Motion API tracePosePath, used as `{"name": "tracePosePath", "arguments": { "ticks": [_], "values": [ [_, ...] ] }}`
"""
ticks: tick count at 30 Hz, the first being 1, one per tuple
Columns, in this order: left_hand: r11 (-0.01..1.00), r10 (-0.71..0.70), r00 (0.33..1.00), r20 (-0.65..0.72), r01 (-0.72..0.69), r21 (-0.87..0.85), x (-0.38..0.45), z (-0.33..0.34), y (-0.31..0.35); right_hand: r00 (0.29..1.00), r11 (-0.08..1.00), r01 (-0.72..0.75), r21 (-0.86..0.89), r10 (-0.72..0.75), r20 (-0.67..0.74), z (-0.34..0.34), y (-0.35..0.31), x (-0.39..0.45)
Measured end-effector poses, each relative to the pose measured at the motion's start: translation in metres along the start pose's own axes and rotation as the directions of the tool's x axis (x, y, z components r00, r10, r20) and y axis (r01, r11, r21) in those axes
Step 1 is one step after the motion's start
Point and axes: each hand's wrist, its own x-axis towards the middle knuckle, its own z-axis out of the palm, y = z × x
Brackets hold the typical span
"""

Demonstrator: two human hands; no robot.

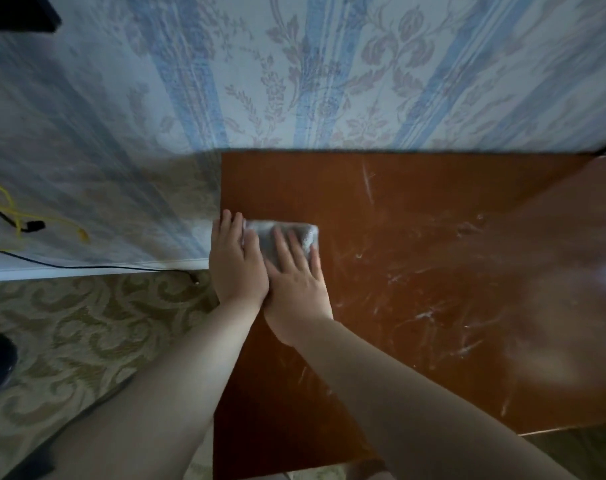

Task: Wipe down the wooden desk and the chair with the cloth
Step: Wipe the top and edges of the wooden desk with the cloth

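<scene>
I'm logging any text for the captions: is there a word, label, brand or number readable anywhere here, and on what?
None. The wooden desk shows only pale smears, the cloth under the left hand and right hand is plain grey, and the wallpaper and carpet bear patterns, no lettering.

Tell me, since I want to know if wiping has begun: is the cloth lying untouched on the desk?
No: both the left hand and the right hand press flat on the grey cloth at the desk's left edge.

Glossy, scuffed reddish wooden desk [416, 271]; soft grey napped cloth [287, 237]; patterned carpet [87, 323].
</scene>
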Motion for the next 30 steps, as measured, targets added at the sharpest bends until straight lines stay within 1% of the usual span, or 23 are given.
{"name": "tracePosePath", "arguments": {
  "ticks": [2, 3, 4, 5, 6, 7, 9, 10, 12, 15, 16, 17, 18, 19, 21, 22, 23, 25, 27, 28, 29, 30],
  "values": [
    [0.999, 0.044, 0.999, 0.004, -0.044, 0.030, -0.001, -0.002, -0.003, 0.980, 0.976, 0.201, -0.081, -0.199, 0.026, -0.002, 0.025, -0.015],
    [0.995, 0.075, 0.997, -0.004, -0.075, 0.061, -0.003, -0.001, -0.004, 0.965, 0.958, 0.263, -0.110, -0.259, 0.052, -0.005, 0.041, -0.018],
    [0.990, 0.103, 0.995, -0.016, -0.101, 0.098, -0.005, 0.001, -0.004, 0.962, 0.953, 0.273, -0.133, -0.266, 0.068, -0.008, 0.053, -0.017],
    [0.983, 0.125, 0.992, -0.030, -0.119, 0.142, -0.007, 0.004, -0.004, 0.971, 0.961, 0.239, -0.137, -0.235, 0.051, -0.010, 0.059, -0.011],
    [0.975, 0.140, 0.989, -0.053, -0.128, 0.180, -0.008, 0.007, -0.004, 0.985, 0.979, 0.172, -0.106, -0.173, 0.005, -0.013, 0.059, -0.003],
    [0.972, 0.143, 0.986, -0.083, -0.124, 0.199, -0.008, 0.010, -0.004, 0.994, 0.995, 0.095, -0.036, -0.097, -0.053, -0.015, 0.054, 0.007],
    [0.986, 0.099, 0.982, -0.164, -0.074, 0.151, -0.007, 0.013, -0.004, 0.992, 0.995, -0.010, 0.099, 0.022, -0.123, -0.016, 0.034, 0.026],
    [0.994, 0.064, 0.977, -0.204, -0.044, 0.098, -0.007, 0.013, -0.004, 0.990, 0.994, -0.024, 0.104, 0.038, -0.136, -0.016, 0.027, 0.032],
    [0.999, 0.034, 0.971, -0.238, -0.025, 0.039, -0.008, 0.014, -0.004, 0.992, 0.999, 0.028, 0.035, -0.023, -0.128, -0.019, 0.027, 0.034],
    [0.998, 0.060, 0.972, -0.229, -0.051, 0.046, -0.010, 0.015, -0.004, 0.972, 0.974, 0.210, -0.084, -0.217, -0.088, -0.018, 0.056, 0.012],
    [0.997, 0.064, 0.972, -0.225, -0.053, 0.056, -0.010, 0.015, -0.004, 0.964, 0.961, 0.245, -0.129, -0.256, -0.077, -0.018, 0.068, 0.005],
    [0.996, 0.064, 0.973, -0.220, -0.050, 0.070, -0.010, 0.016, -0.004, 0.963, 0.957, 0.239, -0.162, -0.255, -0.083, -0.018, 0.076, 0.004],
    [0.995, 0.063, 0.975, -0.215, -0.045, 0.087, -0.010, 0.016, -0.004, 0.974, 0.968, 0.188, -0.166, -0.206, -0.094, -0.019, 0.081, 0.007],
    [0.994, 0.061, 0.975, -0.212, -0.040, 0.102, -0.009, 0.017, -0.004, 0.987, 0.986, 0.103, -0.130, -0.117, -0.108, -0.021, 0.080, 0.014],
    [0.992, 0.065, 0.976, -0.206, -0.041, 0.120, -0.009, 0.017, -0.005, 0.992, 0.999, -0.044, 0.001, 0.044, -0.120, -0.022, 0.059, 0.028],
    [0.991, 0.069, 0.978, -0.195, -0.044, 0.128, -0.009, 0.016, -0.004, 0.991, 0.998, -0.061, 0.031, 0.064, -0.116, -0.018, 0.046, 0.032],
    [0.990, 0.066, 0.981, -0.182, -0.042, 0.134, -0.008, 0.015, -0.003, 0.995, 0.999, -0.031, 0.029, 0.033, -0.099, -0.015, 0.036, 0.032],
    [0.990, 0.052, 0.984, -0.169, -0.029, 0.137, -0.008, 0.015, -0.003, 0.994, 0.994, 0.105, -0.025, -0.105, -0.015, -0.010, 0.034, 0.018],
    [0.989, 0.057, 0.983, -0.172, -0.033, 0.141, -0.009, 0.015, -0.004, 0.967, 0.964, 0.252, -0.084, -0.247, 0.062, -0.016, 0.059, 0.004],
    [0.988, 0.062, 0.983, -0.172, -0.036, 0.147, -0.010, 0.015, -0.004, 0.950, 0.944, 0.306, -0.119, -0.295, 0.106, -0.020, 0.075, 0.002],
    [0.987, 0.062, 0.984, -0.170, -0.035, 0.157, -0.010, 0.016, -0.004, 0.942, 0.933, 0.326, -0.151, -0.308, 0.133, -0.024, 0.087, 0.005],
    [0.984, 0.065, 0.984, -0.166, -0.035, 0.173, -0.010, 0.016, -0.004, 0.952, 0.941, 0.297, -0.162, -0.279, 0.127, -0.028, 0.094, 0.012]
  ]
}}
